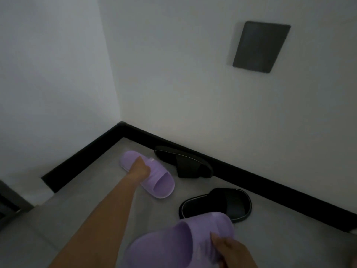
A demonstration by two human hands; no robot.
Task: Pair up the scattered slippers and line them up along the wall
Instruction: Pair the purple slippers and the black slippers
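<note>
My left hand [140, 170] reaches out and grips the side of a purple slipper [154, 180] that lies on the grey floor near the room's corner. A second purple slipper [181, 242] is held up close to the camera by my right hand [229, 252], fingers closed on its strap. One black slipper [185, 163] lies against the black baseboard [270, 184]. Another black slipper [218, 205] rests on the floor a little away from the wall, partly hidden by the raised purple one.
Two white walls meet in a corner [120, 122] at the upper left. A dark rectangular panel [260, 46] is mounted on the right wall. A dark door frame or furniture edge [9, 206] shows at the far left. Grey floor [58, 219] spreads to the lower left.
</note>
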